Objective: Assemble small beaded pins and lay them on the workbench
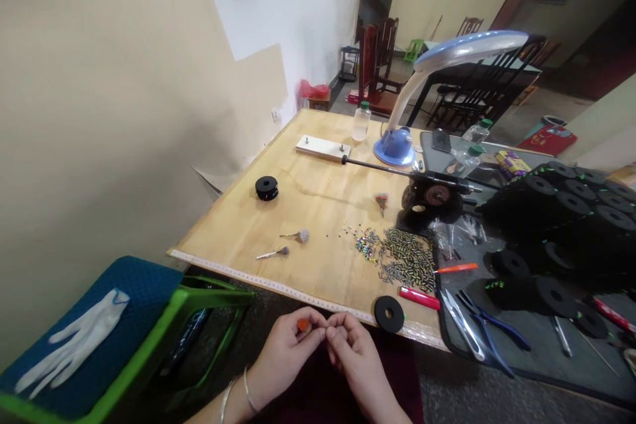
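My left hand (297, 342) and my right hand (352, 346) meet fingertip to fingertip just in front of the table's near edge. A small orange piece (303, 324) shows between the curled fingers of the left one; its kind is not plain. The right thumb and index finger are pinched against the left fingertips, and whatever lies between them is too small to make out. Right of my hands, a black foam disc (389, 314) with a centre hole lies at the table edge. Beyond it are a pile of small dark metallic pieces (407, 258) and scattered coloured beads (366, 243).
On the wooden table (238, 225) lie two small tufted pieces (301, 236), black spools (267, 188) and a red-handled tool (419, 297). Pliers (489, 324), tweezers (462, 324) and stacked black foam rolls (556, 212) cover the right mat. A blue lamp (395, 146) stands behind.
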